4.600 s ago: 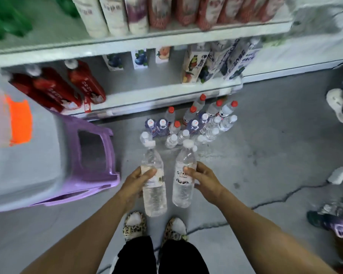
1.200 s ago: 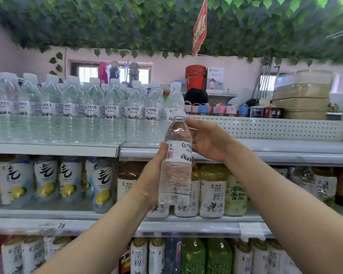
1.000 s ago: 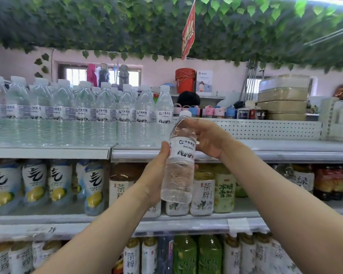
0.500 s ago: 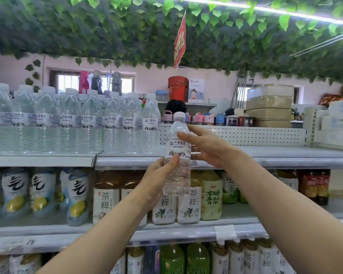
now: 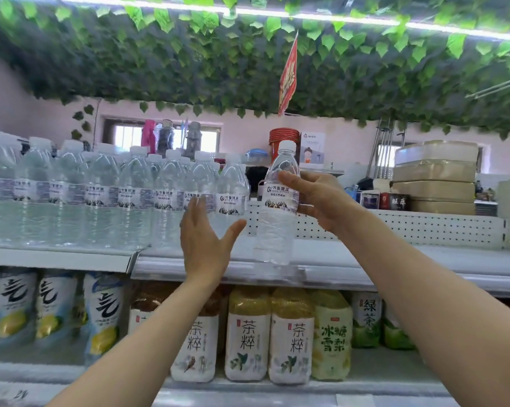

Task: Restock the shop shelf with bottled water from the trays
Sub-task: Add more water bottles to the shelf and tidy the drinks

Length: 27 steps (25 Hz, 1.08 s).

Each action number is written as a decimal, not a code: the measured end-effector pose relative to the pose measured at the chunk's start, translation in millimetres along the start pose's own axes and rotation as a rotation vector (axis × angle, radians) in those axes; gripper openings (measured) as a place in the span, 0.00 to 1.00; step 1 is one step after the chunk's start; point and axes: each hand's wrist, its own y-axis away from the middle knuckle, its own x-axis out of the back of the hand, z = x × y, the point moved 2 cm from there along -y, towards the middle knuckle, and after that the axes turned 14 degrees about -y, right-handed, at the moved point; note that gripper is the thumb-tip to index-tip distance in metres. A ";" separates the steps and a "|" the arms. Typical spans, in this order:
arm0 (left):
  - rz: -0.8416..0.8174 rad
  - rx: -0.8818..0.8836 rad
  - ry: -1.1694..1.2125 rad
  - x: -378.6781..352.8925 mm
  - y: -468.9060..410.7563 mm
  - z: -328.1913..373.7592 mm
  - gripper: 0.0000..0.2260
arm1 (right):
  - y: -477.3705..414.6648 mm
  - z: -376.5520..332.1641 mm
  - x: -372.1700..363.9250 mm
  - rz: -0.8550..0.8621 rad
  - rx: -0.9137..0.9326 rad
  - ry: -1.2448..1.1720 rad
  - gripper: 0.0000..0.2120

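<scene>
At the left of the white metal top shelf [image 5: 482, 257] I see a packed row of clear plastic water bottles [image 5: 101, 195] with white caps, all full and upright. My left hand [image 5: 203, 245] is raised before the row's right end. Its grip is wide open, fingers straight and thumb spread, and it holds nothing. I cannot tell whether the fingertips touch a bottle. Just right of the row, one more clear white-capped water bottle [image 5: 277, 224], also full, is upright with its base at the shelf's front edge. My right hand [image 5: 321, 201] has its grip closed round that bottle's label band. Further right, stacked beige lidded tubs [image 5: 435, 177] sit beyond the perforated white back panel [image 5: 424, 227]. On the shelf below stand lemon-labelled drink bottles [image 5: 13, 312], then yellow tea bottles [image 5: 291, 333].
</scene>
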 end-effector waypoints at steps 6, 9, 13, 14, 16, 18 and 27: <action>0.056 0.047 -0.175 -34.7 -23.7 -20.8 0.54 | -53.9 16.9 9.6 -0.016 -0.002 0.041 0.12; 0.124 0.031 -0.187 -41.5 -21.9 -28.6 0.54 | -75.7 28.8 18.0 -0.015 -0.014 0.052 0.13; 0.161 0.028 -0.203 -44.1 -21.3 -30.2 0.53 | -101.6 50.0 24.0 0.005 -0.050 0.074 0.15; 0.167 0.025 -0.202 -44.1 -21.0 -30.3 0.52 | -107.7 56.3 24.9 0.017 -0.056 0.084 0.15; 0.181 0.015 -0.206 -44.5 -19.9 -31.3 0.52 | -118.7 68.8 25.8 0.040 -0.068 0.115 0.16; 0.191 0.004 -0.213 -45.3 -19.8 -31.6 0.52 | -128.7 79.3 27.1 0.057 -0.073 0.111 0.14; 0.225 -0.017 -0.232 -48.6 -20.0 -33.6 0.51 | -168.6 109.1 21.2 0.058 -0.101 0.159 0.16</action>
